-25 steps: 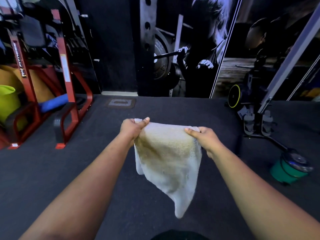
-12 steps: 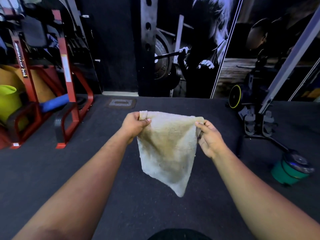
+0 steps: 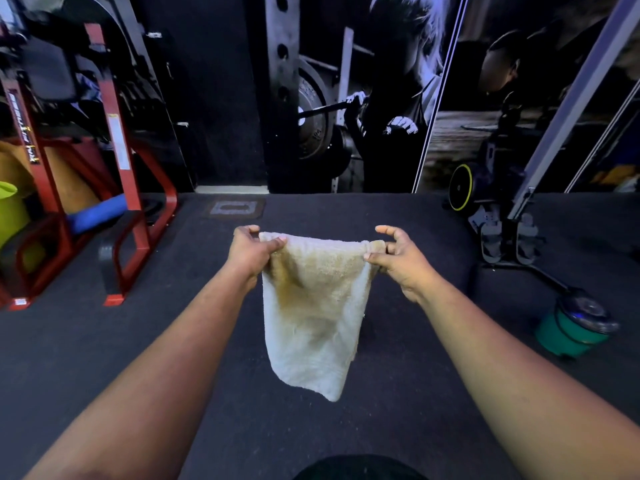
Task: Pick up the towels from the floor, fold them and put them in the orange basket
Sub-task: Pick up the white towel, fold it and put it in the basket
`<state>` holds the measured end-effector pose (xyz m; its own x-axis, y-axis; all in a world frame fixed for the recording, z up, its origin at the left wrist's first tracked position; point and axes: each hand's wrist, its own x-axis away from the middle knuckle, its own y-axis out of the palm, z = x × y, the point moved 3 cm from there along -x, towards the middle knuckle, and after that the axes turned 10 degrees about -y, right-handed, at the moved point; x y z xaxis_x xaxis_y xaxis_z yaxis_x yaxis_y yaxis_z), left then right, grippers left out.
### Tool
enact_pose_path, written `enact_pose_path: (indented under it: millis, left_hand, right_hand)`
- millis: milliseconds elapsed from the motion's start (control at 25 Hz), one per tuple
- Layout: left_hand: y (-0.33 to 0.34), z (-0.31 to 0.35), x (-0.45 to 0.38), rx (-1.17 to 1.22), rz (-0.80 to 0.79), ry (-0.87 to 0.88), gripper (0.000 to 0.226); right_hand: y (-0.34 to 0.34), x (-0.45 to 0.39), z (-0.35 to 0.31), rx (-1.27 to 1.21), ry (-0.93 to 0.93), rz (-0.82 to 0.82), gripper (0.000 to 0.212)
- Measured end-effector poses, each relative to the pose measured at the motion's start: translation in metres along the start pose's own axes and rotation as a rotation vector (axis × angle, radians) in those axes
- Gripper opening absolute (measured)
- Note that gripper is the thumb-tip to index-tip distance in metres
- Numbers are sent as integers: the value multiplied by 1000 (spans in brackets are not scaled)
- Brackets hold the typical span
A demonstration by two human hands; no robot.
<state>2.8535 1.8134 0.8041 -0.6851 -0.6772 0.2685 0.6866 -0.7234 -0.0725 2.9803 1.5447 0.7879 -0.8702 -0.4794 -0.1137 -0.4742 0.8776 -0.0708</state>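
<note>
Head view: towel (image 3: 313,306) hangs off the floor (image 3: 86,341), top edge stretched, likely for folding.
Left hand (image 3: 251,252): pinches one top corner.
Right hand (image 3: 398,259): pinches the other corner.

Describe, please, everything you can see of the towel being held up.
The towel is a small, fluffy terry cloth, off-white with a yellow-brown stain across its upper half. It hangs in the air above the dark floor, its top edge stretched level. The left hand grips one top corner, the right hand pinches the other. Its lower part tapers to a drooping point, touching nothing else.
</note>
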Motion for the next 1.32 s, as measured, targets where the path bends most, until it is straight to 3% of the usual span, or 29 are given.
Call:
enact_pose_path:
  millis: [120, 240, 400, 560, 680, 720, 840, 920, 1000, 1040, 1120, 1200, 1280, 1320]
  left_hand:
    - [2, -1, 0, -28, -92, 53, 68]
    - [2, -1, -1, -276, -133, 130, 58]
    - [1, 9, 8, -839, 80, 295, 30]
    - [-3, 12, 11, -976, 193, 342, 14]
    - [-8, 8, 5, -1027, 205, 349, 16]
    - [-10, 8, 3, -933, 161, 366, 17]
    - [-14, 18, 12, -217, -163, 285, 17]
    - [-10, 29, 25, 38, -252, 245, 17]
    - [3, 48, 33, 125, -261, 241, 18]
    - [7, 59, 35, 186, -246, 236, 20]
    - [6, 72, 32, 341, -246, 208, 26]
    - [-4, 65, 25, 303, -352, 218, 47]
    - [-6, 28, 28, -25, -532, 134, 67]
    - [-5, 11, 33, -140, -614, 78, 63]
  right_hand:
    - [1, -2, -2, 200, -45, -3, 46]
    - [2, -8, -6, 502, -125, 49, 31]
    - [1, -11, -16, 972, -225, -14, 20]
    - [-1, -18, -17, 1103, -311, -2, 15]
    - [0, -22, -11, 898, -330, -26, 14]
    - [0, -21, -12, 756, -316, -20, 12]
    - [-2, -15, -32, 206, -298, 63, 17]
    - [-5, -10, -41, -154, -325, 54, 37]
    - [4, 1, -32, -119, -199, -98, 64]
    - [12, 10, -23, -32, -111, -191, 63]
    - [21, 18, -8, -20, -39, -185, 35]
    - [26, 13, -16, -189, -59, -68, 19]
    - [28, 5, -29, -244, -48, -43, 22]
    - [28, 0, -34, -245, -25, -31, 24]
